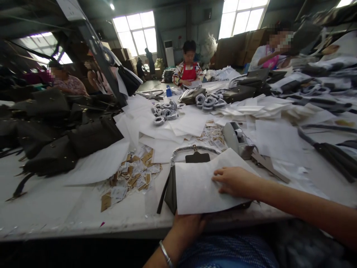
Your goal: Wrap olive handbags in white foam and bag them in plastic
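Observation:
A dark handbag [170,190] lies at the near edge of the table, mostly covered by a white paper sheet [195,186]. My right hand [235,181] rests flat on that sheet, fingers stretched out to the left. My left hand [187,222], with a metal bangle on the wrist, reaches up from below the table edge to the bag's bottom; its fingers are hidden under the bag and paper. The bag's grey wrapped handle [195,149] and a dark tab [197,157] show above the sheet.
Dark handbags [55,141] pile at the left. Loose paper sheets [173,128], small tags [134,175], rolled straps [164,111] and a tape dispenser [237,139] crowd the table [55,212]. Several other people sit at the far side.

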### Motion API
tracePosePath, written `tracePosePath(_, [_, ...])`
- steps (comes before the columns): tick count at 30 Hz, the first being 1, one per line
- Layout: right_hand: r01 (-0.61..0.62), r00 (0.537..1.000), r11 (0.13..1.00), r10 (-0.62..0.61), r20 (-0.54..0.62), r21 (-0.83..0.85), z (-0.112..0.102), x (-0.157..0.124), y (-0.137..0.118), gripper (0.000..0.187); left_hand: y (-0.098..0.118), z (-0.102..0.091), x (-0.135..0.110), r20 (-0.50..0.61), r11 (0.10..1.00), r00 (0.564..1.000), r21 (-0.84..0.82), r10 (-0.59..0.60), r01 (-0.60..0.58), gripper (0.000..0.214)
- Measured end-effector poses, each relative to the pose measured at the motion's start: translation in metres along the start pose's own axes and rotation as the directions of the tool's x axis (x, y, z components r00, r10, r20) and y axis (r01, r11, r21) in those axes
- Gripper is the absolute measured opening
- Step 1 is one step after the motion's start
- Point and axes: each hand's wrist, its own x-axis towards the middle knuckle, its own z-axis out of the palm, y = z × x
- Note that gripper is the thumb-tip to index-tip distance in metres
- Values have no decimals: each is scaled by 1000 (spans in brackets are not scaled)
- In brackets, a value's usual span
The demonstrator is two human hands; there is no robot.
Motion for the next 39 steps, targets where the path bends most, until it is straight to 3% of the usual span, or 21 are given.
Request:
tracePosePath(2, [-10, 999, 1000, 10, 39, -1, 4, 2, -1, 39, 4, -6, 0, 24, 1000, 1000, -10, -9, 10, 44])
tracePosePath(7, [170, 985, 981, -168, -33, 95, 20, -1, -5, 70, 3, -7, -4, 0, 998, 998, 1, 68, -68, 44])
tracePosePath(14, [12, 1000, 992, -15, 24, 123, 49, -6, -20, 65, 7, -17, 3, 34, 999, 999, -33, 22, -21, 45])
tracePosePath(22, [-16, 997, 978, 0, 74, 208, 48, 6, -16, 61, 10, -32, 10, 32, 994, 999, -107, 20, -16, 37])
tracePosePath(27, [-4, 998, 977, -9, 61, 215, 51, 8, -17, 61, 11, -34, 7, 49, 998, 998, -56, 29, -26, 29])
tracePosePath(31, [2, 999, 976, -10, 39, 218, 54, 5, -17, 62, 33, -65, -1, 4, 997, 998, -57, 59, -59, 36])
tracePosePath(35, [15, 1000, 975, -15, 0, 223, 62, 4, -16, 61, 59, -112, 14, -1, 976, 1000, -217, 28, -28, 17])
tracePosePath(37, [23, 1000, 974, -19, -21, 225, 66, 4, -15, 59, 58, -119, 33, -31, 966, 998, -251, 55, -61, 20])
tracePosePath(39, [33, 998, 971, -21, -54, 238, 68, 4, -15, 59, 42, -109, 52, -70, 967, 989, -215, 127, -140, 29])
